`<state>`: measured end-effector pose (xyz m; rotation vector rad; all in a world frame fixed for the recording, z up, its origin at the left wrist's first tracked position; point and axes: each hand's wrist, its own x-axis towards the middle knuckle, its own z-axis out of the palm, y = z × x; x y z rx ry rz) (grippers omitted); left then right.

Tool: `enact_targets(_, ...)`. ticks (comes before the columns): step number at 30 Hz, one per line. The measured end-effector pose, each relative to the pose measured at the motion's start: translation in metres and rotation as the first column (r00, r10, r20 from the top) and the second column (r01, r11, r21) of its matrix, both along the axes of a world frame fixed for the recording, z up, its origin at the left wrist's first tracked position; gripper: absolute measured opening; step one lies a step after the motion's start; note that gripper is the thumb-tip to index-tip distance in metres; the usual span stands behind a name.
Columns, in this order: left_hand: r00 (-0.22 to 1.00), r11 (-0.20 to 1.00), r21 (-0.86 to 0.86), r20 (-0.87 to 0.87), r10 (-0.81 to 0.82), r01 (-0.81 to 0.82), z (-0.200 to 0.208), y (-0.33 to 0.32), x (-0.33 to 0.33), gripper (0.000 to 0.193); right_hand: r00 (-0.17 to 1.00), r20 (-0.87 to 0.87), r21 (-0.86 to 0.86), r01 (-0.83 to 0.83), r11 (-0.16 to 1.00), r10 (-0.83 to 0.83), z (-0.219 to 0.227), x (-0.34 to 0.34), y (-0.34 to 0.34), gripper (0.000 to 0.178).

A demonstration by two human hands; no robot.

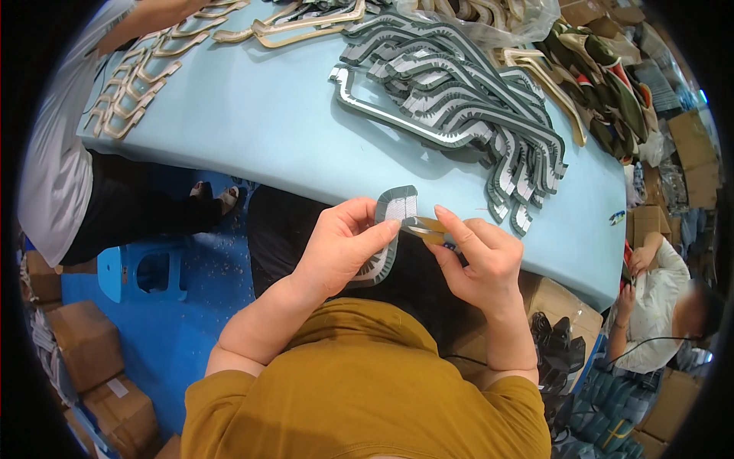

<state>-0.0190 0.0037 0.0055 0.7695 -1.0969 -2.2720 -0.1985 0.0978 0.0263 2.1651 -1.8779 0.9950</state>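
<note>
My left hand [332, 249] pinches a curved, trimmed piece [399, 205] between thumb and fingers, just off the table's near edge. The piece has a notched dark grey border and a white mesh-like middle; its lower part curves down beside my palm. In my right hand [485, 256] is a pair of small thread snips [427, 229] with yellowish handles, held between thumb and forefinger. Their blades point left and meet the piece's edge close to my left thumb. Whether the blades are closed on it, I cannot tell.
Similar grey-and-white pieces [459, 99] lie heaped on the light blue table [252, 115]. Beige frames [130, 88] are spread at the far left, near another person [65, 176]. A blue stool [141, 271] and cardboard boxes [80, 344] stand left. Someone else sits at right [654, 298].
</note>
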Motion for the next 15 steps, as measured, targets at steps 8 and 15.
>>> enact_targets(8,1.000,1.000,0.010,-0.001,-0.023,0.023,-0.0013,0.0011,-0.0003,0.013,1.000,-0.009,-0.002,0.013,1.000,-0.013,-0.0010,-0.0007,0.0039,0.050)
enact_targets(15,1.000,1.000,0.022,-0.006,-0.021,0.021,0.0005,0.0022,-0.0024,0.013,0.999,-0.036,0.003,-0.004,1.000,0.005,-0.0011,-0.0019,0.0031,0.049)
